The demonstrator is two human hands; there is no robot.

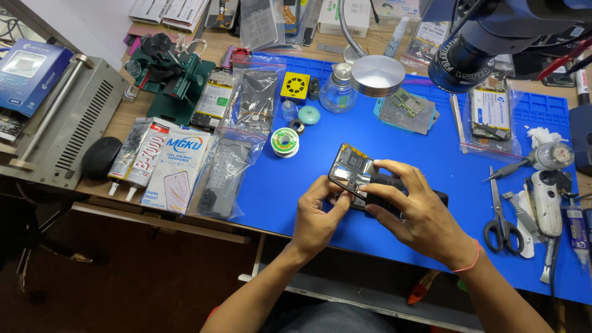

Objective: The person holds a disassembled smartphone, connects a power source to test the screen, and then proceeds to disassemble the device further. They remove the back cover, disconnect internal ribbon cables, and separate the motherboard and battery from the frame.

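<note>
- The right hand (414, 213) gripped an opened smartphone (353, 169) from the far side, fingers curled over its upper edge, holding it tilted above the blue work mat (394, 148) near the mat's front edge.
- The left hand (317, 213) pinched the phone's near edge, thumb and fingertips pressed at the lower side; whether something small sat between those fingertips could not be made out.
- The phone's back was off, with the yellow-taped battery area and bare board facing up, so a slip of either thumb seemed likely to scrape or flex the exposed parts.
- Because the phone was held tilted in the air, not flat on the mat, a loosened grip could have dropped it onto the mat or off the near edge.
- A solder wire spool (285, 142) lay just beyond the left hand, and a sweeping elbow might have knocked it rolling.
- Scissors (499, 222) and a screwdriver (524, 161) lay near the right wrist, where a sideways move could have caught them.
- A glass bottle (337, 92) stood further back under the lamp head (377, 75); a careless reach risked tipping it.
</note>
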